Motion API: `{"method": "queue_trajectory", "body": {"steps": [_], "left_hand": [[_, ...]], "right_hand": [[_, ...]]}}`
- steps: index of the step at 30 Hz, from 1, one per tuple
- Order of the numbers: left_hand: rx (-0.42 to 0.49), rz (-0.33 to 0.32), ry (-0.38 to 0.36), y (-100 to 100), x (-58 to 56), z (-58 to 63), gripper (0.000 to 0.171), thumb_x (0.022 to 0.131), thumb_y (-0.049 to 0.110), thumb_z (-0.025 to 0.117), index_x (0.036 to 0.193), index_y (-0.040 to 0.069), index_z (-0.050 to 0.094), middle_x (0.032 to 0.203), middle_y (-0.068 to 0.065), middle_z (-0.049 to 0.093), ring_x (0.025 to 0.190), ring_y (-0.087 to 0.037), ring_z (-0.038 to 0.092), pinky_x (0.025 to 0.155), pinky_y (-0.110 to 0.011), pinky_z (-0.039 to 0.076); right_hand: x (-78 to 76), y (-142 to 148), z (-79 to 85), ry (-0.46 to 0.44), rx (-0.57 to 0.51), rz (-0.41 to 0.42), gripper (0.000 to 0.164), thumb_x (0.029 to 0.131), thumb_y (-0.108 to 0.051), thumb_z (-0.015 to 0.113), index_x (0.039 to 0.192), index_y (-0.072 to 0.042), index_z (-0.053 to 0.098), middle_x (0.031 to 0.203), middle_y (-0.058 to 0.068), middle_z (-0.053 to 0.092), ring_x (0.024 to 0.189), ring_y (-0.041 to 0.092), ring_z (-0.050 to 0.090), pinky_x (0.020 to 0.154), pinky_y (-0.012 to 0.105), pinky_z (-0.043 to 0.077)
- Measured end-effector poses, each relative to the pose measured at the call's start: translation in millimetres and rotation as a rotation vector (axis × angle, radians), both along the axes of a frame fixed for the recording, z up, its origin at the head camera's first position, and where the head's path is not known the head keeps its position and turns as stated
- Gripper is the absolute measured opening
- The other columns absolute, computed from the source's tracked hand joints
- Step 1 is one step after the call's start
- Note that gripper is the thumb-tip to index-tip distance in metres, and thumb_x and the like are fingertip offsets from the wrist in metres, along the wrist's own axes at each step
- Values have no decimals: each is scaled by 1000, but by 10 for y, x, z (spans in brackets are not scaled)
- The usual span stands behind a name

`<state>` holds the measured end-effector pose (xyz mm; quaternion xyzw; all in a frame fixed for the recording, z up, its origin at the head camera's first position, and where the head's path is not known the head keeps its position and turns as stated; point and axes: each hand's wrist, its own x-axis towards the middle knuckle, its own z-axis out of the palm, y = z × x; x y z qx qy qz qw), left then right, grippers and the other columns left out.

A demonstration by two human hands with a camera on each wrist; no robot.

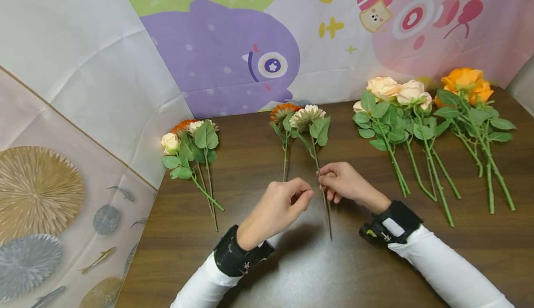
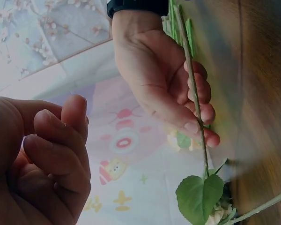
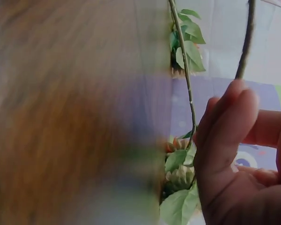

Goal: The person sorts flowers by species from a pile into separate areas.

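Note:
My right hand [image 1: 346,182] pinches the thin stem [image 1: 326,210] of a white daisy-like flower [image 1: 313,112] between thumb and fingers. The bloom points toward the back of the table, with green leaves [image 1: 320,131] below it. In the left wrist view, the stem [image 2: 192,79] runs across the right hand's fingers. To the left of that stem is my left hand [image 1: 277,208], its fingers loosely curled and holding nothing. Beyond it lies an orange flower [image 1: 283,111], its stem [image 1: 285,162] partly hidden behind the left hand.
On the left of the brown table [image 1: 179,261] lies a small bunch with a cream rose [image 1: 170,143], orange and white blooms. At right lie pale peach roses [image 1: 383,87] and orange roses [image 1: 464,80]. A printed cloth [image 1: 233,57] hangs behind.

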<state>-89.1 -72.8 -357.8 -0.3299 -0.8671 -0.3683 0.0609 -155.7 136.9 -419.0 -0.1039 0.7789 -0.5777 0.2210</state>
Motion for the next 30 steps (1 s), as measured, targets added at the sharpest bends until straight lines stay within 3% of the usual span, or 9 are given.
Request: {"method": "queue_trajectory", "body": {"steps": [4, 10, 16, 22, 27, 30], "left_hand": [[-1, -14, -17, 2, 7, 0, 10, 97, 7, 61, 91, 7, 69, 68, 7, 57, 57, 2, 46, 51, -12, 38], [-5, -32, -28, -1, 13, -2, 10, 97, 7, 61, 91, 6, 69, 67, 7, 56, 56, 2, 45, 50, -12, 37], [-11, -50, -6, -4, 17, 4, 10, 97, 7, 61, 90, 7, 68, 69, 5, 57, 58, 1, 46, 52, -12, 37], [-21, -66, 9, -15, 11, 25, 10, 97, 7, 60, 91, 7, 68, 71, 5, 59, 58, 1, 45, 52, -12, 37], [-21, -29, 22, -64, -8, 50, 10, 97, 6, 60, 91, 7, 68, 68, 6, 55, 56, 0, 42, 51, -13, 35], [-22, 5, 19, -95, -19, 60, 11, 97, 7, 60, 90, 8, 68, 67, 7, 52, 55, 0, 41, 51, -14, 34]], "right_hand": [[-33, 13, -25, -12, 0, 17, 48, 95, -3, 54, 137, 16, 43, 83, 13, 69, 53, 10, 59, 44, 24, 49], [-51, 40, -38, -19, -12, 56, 63, 94, -3, 58, 146, 13, 29, 99, 21, 69, 59, 14, 62, 47, 27, 51], [-44, 34, -46, -49, -72, 92, 82, 91, 0, 58, 158, -6, 10, 126, 32, 56, 72, 22, 65, 52, 30, 53], [-4, 18, -37, 14, -5, 212, 66, 91, -6, 62, 151, -3, 36, 140, 30, 43, 70, 23, 63, 56, 33, 53], [54, -4, -5, 115, 115, 294, 53, 94, -10, 61, 144, -2, 47, 103, 21, 58, 52, 14, 51, 52, 28, 46], [87, -16, 5, 132, 162, 327, 51, 95, -11, 60, 143, -1, 48, 100, 18, 56, 52, 12, 49, 52, 27, 45]]}}
